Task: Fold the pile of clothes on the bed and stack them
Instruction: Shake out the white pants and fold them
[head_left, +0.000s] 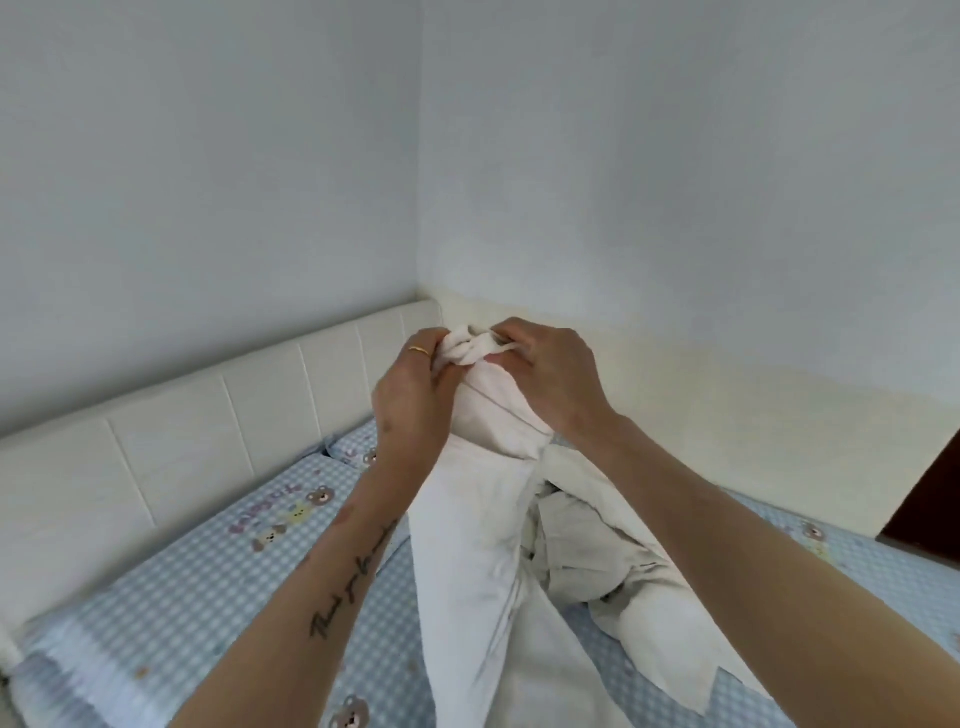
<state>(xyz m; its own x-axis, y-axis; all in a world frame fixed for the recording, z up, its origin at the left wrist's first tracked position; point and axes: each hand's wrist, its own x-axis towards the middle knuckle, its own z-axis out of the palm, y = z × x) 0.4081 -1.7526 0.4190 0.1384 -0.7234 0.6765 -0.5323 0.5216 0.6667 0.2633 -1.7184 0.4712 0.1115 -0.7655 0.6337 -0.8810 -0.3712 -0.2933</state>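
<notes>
Your left hand (413, 387) and right hand (553, 374) both pinching the bunched top of white trousers (483, 519), lifted above the checked bed (208, 566)

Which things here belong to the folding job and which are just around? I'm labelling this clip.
Part of the job:
white garment, lifted by its bunched end
left hand and right hand, both gripping that end
crumpled pale clothes on the bed

Just there:
checked bear-print sheet
white headboard
walls
</notes>
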